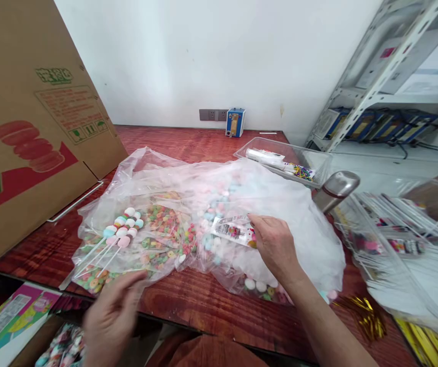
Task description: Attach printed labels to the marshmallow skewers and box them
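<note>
A large clear plastic bag (pixel 203 178) full of pastel marshmallow sweets and coloured cereal rings lies spread on the red wooden table (pixel 199 142). My right hand (pixel 274 244) rests on the bag, fingers closed on a small printed clear packet (pixel 234 230). Several marshmallow skewers on white sticks (pixel 121 232) lie at the bag's left side. My left hand (pixel 110 318) hovers blurred at the table's front edge, just below the stick ends, fingers loosely curled with nothing seen in them.
A big cardboard box (pixel 31 132) leans at the left. A clear tray (pixel 280 158) with sprinkles sits behind the bag. Clear bins with white sticks (pixel 402 239), a metal cylinder (pixel 335 188), gold twist ties (pixel 364 311) and a metal shelf (pixel 387 76) are on the right.
</note>
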Demonstrator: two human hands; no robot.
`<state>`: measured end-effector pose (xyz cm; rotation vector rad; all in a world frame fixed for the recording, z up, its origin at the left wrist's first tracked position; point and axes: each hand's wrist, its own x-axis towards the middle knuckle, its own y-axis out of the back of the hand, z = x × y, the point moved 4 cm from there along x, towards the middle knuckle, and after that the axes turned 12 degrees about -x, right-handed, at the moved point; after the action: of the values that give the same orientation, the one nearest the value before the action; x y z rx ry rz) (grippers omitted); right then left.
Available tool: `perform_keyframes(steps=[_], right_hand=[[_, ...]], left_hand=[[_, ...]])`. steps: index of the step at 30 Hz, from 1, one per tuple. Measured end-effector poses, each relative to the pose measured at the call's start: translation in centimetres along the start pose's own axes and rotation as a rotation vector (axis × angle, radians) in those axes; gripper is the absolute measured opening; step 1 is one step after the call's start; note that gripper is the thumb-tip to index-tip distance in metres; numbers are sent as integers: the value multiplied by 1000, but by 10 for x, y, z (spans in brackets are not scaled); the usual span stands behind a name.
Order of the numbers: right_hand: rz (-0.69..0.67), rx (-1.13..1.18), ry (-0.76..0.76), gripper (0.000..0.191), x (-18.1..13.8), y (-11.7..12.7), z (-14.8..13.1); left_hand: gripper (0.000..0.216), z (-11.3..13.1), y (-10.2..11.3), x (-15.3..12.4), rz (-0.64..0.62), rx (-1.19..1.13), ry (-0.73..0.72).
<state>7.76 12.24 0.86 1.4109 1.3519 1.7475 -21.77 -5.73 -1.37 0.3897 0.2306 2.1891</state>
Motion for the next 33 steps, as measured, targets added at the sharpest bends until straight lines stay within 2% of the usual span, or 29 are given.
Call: perform_keyframes(steps=[2, 3, 4, 5, 6, 8, 11, 14, 16, 18, 20, 26, 28, 31, 33], right_hand=[[35, 131, 10, 27, -2, 19, -3], [46, 241, 5, 25, -4, 29, -3], [43, 367, -4, 24, -7, 38, -2], [25, 490, -15, 23, -10, 46, 0], [-6, 587, -26, 21, -14, 53, 3], [-72, 670, -59, 19, -23, 63, 12], [-108, 715, -218, 15, -40, 65, 32], [-89, 912, -416, 32, -57, 52, 39], [-60, 1048, -505, 27, -67, 41, 36], [-23, 1086, -568, 21, -74, 34, 30], [11, 1051, -591, 23, -79, 30, 28], [-15, 873, -547, 36, -85, 28, 29], [-6, 811, -521, 38, -84, 29, 29], [19, 732, -463, 39, -82, 33, 27], [16, 694, -427, 40, -81, 35, 24]], left_hand=[[26, 14, -84, -10, -496, -361, 267], [37, 25, -125, -19, -762, -567, 428], [56, 38, -158, -27, -930, -774, 551], [67, 51, -185, -32, -1005, -966, 621], [65, 61, -205, -32, -979, -1135, 657], [51, 73, -229, -27, -840, -1334, 690], [29, 76, -236, -20, -593, -1315, 734], [30, 72, -232, -20, -421, -1260, 793], [35, 70, -231, -23, -372, -1267, 812], [38, 68, -230, -26, -353, -1259, 811], [41, 65, -230, -28, -337, -1240, 803], [40, 59, -231, -29, -318, -1231, 779], [37, 59, -233, -30, -371, -1264, 806], [33, 59, -236, -36, -502, -1314, 920], [32, 57, -237, -36, -503, -1345, 978]])
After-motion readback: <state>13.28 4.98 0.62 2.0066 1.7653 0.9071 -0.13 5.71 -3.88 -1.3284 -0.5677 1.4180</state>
